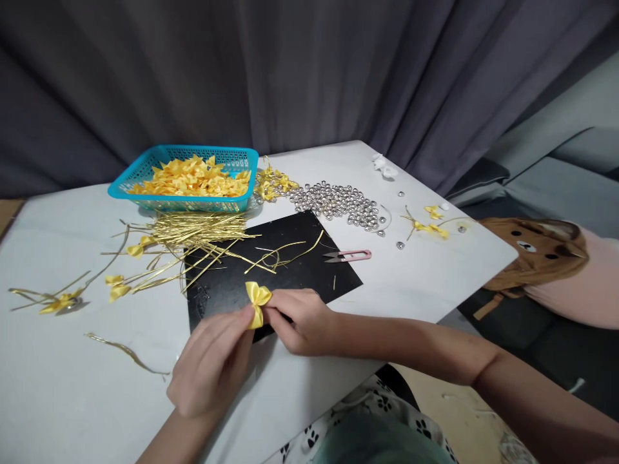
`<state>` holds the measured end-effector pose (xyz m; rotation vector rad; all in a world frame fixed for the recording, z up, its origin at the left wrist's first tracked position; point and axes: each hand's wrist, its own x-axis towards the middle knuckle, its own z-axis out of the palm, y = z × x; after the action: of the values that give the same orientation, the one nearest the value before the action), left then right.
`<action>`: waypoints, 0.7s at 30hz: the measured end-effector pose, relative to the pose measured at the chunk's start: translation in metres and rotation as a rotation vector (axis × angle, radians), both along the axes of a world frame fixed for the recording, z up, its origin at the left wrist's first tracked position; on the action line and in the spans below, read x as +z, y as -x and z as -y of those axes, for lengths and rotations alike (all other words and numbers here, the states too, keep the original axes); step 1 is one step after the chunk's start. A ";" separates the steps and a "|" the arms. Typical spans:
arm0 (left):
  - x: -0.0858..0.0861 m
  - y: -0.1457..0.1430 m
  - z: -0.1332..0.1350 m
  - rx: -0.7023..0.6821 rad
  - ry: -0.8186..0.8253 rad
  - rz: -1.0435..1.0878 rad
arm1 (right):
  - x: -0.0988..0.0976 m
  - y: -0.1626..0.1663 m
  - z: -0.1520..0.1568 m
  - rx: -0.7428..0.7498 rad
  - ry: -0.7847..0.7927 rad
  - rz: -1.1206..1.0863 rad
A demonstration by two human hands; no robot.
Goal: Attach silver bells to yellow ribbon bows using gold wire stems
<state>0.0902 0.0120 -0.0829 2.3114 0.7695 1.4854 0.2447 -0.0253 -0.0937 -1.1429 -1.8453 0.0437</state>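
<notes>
A small yellow ribbon bow (pixel 258 295) is pinched between my two hands above the near edge of a black mat (pixel 290 235). My left hand (pixel 213 361) grips its left side with thumb and forefinger. From the right, the fingertips of my right hand (pixel 302 322) close on the bow's other side; whether they also hold a wire is hidden. Gold twist ties (pixel 198 225) lie in a heap beyond my left hand, some loose ones crossing the mat. Pink-handled thread snips (pixel 348 256) rest at the mat's right edge.
A blue basket (pixel 116 187) of yellow bows stands at the back. Right of it are finished-looking bow pieces (pixel 275 183) and a spread of silvery beads (pixel 338 203). More bows with ties lie left (pixel 62 301) and right (pixel 428 227) on the white table (pixel 53 225).
</notes>
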 end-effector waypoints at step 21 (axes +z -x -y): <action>0.000 0.003 -0.007 -0.032 0.006 -0.005 | 0.002 -0.001 0.007 -0.135 -0.068 0.111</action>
<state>0.0874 0.0187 -0.0829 2.3129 0.7330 1.4629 0.2459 -0.0319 -0.0915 -1.2410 -1.8475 -0.1616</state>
